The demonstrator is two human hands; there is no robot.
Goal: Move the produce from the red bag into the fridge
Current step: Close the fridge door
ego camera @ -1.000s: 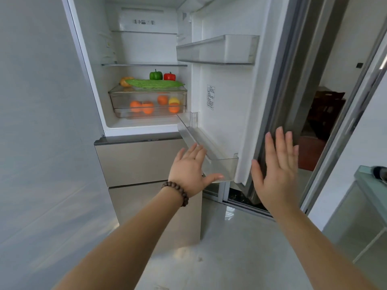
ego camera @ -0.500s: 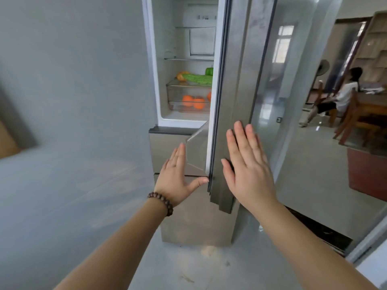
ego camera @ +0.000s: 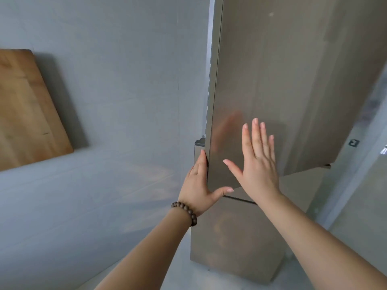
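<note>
Closing the tall brushed-steel fridge door (ego camera: 272,80) well seems to call for a flat, even push near its free edge until the seal meets the cabinet, and the left fingers should leave that edge before the gap shuts, otherwise they could be pinched. The right hand (ego camera: 258,164) is fully open, its fingers straight and spread, the palm turned to the lower part of the door face; it looks to be touching or just off the metal, and I cannot tell which. It holds nothing. The left hand (ego camera: 201,183), with a dark wooden bead bracelet (ego camera: 185,212) on its wrist, is also open and holds nothing: its straight fingers lie along the left edge of the door near the bottom corner, and its thumb reaches under the bottom edge. The door appears almost shut, so the inside of the fridge is hidden and no produce shows; the red bag is not in view either. A brown wooden cutting board (ego camera: 27,109) leans against the grey wall at the left.
</note>
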